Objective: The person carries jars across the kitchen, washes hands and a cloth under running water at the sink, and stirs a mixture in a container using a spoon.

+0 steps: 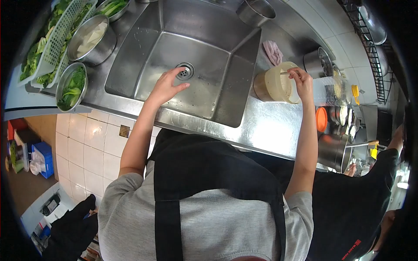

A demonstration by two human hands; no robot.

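Observation:
My left hand (169, 86) hovers over the near part of the steel sink (191, 48), thumb and fingers apart, with nothing in it. The round drain (185, 71) lies just beyond its fingertips. On the counter right of the sink stands a pale plastic container (266, 85) with cloudy contents. My right hand (300, 82) is at its right rim, fingers pinched on a thin handle whose lower end is hidden in the container. A pink cloth (273, 52) lies behind the container.
Leafy greens fill a white basket (52, 52) and a bowl (72, 87) at the left; a pot (91, 39) holds pale pieces. An empty pot (256, 12) stands behind the sink. A co-worker in black (352, 204) is close on my right, beside a large pot (334, 152).

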